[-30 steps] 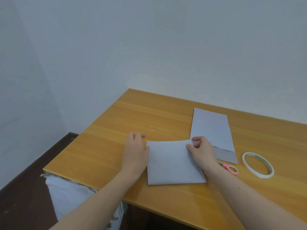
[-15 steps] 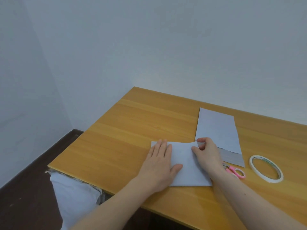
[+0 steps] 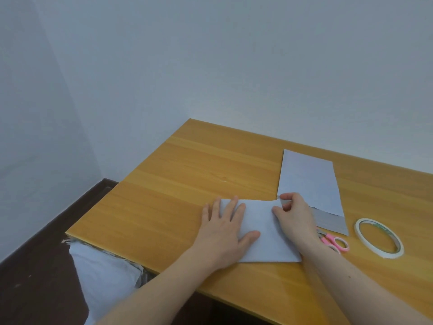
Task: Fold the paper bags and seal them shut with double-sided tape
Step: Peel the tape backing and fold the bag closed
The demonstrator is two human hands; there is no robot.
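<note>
A pale folded paper bag [image 3: 262,221] lies flat near the front edge of the wooden table [image 3: 187,184]. My left hand [image 3: 225,228] rests flat on its left half, fingers spread, pressing it down. At the bag's top right corner my right hand [image 3: 293,214] pinches the paper between thumb and fingers. Behind and to the right lies a second, longer paper bag [image 3: 309,181], unfolded, with a grey strip at its near end. A roll of double-sided tape [image 3: 379,238] lies flat at the right.
Pink-handled scissors [image 3: 335,242] lie between my right wrist and the tape roll, partly hidden by the wrist. The table stands in a corner against pale walls. Below its left front edge sits a white bag [image 3: 103,275] on the dark floor.
My left hand moved from the bag's left edge onto its surface and now lies flat there. My right hand stays at the top right corner. The view shifted slightly.
</note>
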